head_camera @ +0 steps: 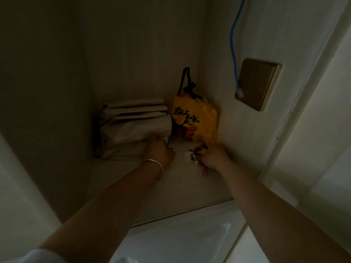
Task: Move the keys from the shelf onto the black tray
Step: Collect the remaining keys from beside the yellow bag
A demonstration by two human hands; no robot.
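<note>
The view is dim, looking into a pale shelf recess with both bare arms reaching in.

At the far left of the shelf lies a stack of folded cloth, grey-white, pushed against the left wall. The left hand rests at the near right corner of that stack, knuckles up and fingers curled; a small metal piece shows just at its right edge, but in this light I cannot tell whether the hand grips it or merely touches the cloth. A thin bangle circles the left wrist.

Right of the cloth, at the far side, stands a yellow bag printed with dark characters, its black strap rising against the back wall.

Just near of the bag, on the shelf, are the keys: a white fob, a small metal bit, and a string of reddish beads hanging toward the near side. The right hand is closed on them, fingers pinched around the bunch at its right side, close to the right wall.

On the right wall is a brass-coloured plate, with a blue cord hanging down in front of its left edge.
</note>
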